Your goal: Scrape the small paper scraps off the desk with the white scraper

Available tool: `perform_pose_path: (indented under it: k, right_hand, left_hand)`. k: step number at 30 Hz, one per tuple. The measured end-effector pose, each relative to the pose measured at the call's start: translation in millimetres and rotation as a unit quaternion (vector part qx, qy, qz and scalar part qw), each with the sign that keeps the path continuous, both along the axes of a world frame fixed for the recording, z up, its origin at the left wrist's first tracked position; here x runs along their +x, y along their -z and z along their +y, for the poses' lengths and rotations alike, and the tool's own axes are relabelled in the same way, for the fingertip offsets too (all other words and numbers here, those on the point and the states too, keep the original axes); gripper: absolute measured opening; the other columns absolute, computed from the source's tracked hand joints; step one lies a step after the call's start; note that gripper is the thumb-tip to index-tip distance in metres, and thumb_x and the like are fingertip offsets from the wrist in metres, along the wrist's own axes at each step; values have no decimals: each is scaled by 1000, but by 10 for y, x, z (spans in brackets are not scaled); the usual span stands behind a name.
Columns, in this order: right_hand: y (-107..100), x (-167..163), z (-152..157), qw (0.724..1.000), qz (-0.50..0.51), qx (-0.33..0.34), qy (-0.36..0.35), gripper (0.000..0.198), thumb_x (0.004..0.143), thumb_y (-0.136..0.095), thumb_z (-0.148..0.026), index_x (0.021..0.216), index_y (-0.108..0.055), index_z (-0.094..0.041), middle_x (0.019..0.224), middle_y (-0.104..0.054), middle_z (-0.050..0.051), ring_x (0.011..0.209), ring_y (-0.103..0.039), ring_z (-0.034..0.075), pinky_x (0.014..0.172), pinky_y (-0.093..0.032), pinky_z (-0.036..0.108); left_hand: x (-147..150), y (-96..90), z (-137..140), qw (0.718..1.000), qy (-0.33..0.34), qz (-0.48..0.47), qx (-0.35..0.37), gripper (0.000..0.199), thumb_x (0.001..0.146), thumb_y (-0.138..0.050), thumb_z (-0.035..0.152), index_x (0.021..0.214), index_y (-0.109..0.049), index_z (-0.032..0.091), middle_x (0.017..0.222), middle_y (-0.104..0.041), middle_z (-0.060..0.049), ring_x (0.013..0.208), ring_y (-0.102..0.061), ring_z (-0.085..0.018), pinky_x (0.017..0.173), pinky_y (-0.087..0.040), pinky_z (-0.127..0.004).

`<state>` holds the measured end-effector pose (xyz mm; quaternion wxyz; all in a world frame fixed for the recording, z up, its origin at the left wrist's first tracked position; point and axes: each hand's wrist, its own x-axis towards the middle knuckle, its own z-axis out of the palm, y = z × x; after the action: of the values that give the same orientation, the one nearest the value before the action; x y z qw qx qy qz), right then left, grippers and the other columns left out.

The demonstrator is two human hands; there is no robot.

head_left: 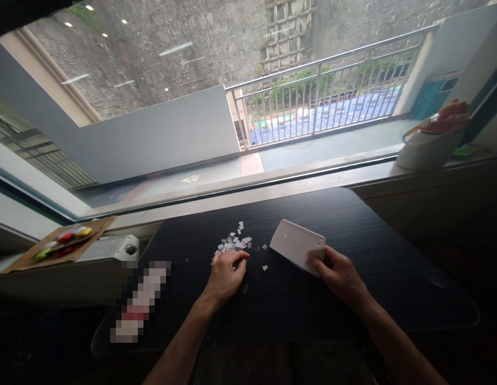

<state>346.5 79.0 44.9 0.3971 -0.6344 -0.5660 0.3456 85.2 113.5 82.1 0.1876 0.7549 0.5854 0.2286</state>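
My left hand [227,274] rests at the near side of a loose heap of small, pale square pieces [232,243], its fingers bent but slightly apart. Nothing shows between thumb and forefinger; the other fingertips are partly hidden. A pale, flat rectangular plastic case [296,243] with small holes near one corner is tilted above the table, to the right of the heap. My right hand [340,275] grips its near right corner, thumb on the facing side and fingers mostly behind. Several stray pieces lie between the heap and the case.
The dark wood-grain table [393,283] has rounded corners and stands against a window sill. A blurred-out pale strip [142,302] lies at its left. Beyond are a radiator [108,248], cardboard with colourful objects [58,246], and a white bucket [428,144] on the sill.
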Motion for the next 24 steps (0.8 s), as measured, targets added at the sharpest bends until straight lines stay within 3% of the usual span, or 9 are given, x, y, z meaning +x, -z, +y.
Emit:
perform_pose_path:
  k: [4,11,20,24]
  right_hand:
    - [17,1,6,1000,13,9,4,25,78,-53,-39,85,-64,-18,84,-71,7,76,-65,25,66,-50,33]
    - [14,-5,6,1000,7,7,3,25,79,-53,-39,87,-64,-18,83,-71,7,75,-65,24,64,-50,33]
    - [3,6,7,1000,12,8,0,25,79,-53,-40,86,-64,-18,87,-71,7,79,-65,25,66,-51,33]
    - [-18,1,-12,1000,28,1,14,28,77,-53,-42,84,-64,-17,85,-71,9,78,-65,26,66,-51,34]
  left_hand:
    - [-11,-21,11,999,-6,-32,-5,22,78,-51,18,82,-72,23,90,-74,-1,93,-66,-19,98,-42,-41]
    - [-70,-8,28,994,-51,-94,-26,23,77,-56,32,85,-72,17,83,-75,-4,77,-69,-20,72,-54,-30]
    - [-63,0,18,994,-29,-106,-3,30,79,-52,22,103,-69,19,83,-75,-2,80,-70,-16,80,-53,-29]
    - [-66,-24,-45,996,-23,-66,60,33,77,-54,18,107,-67,21,103,-70,-5,102,-62,-22,96,-45,-40]
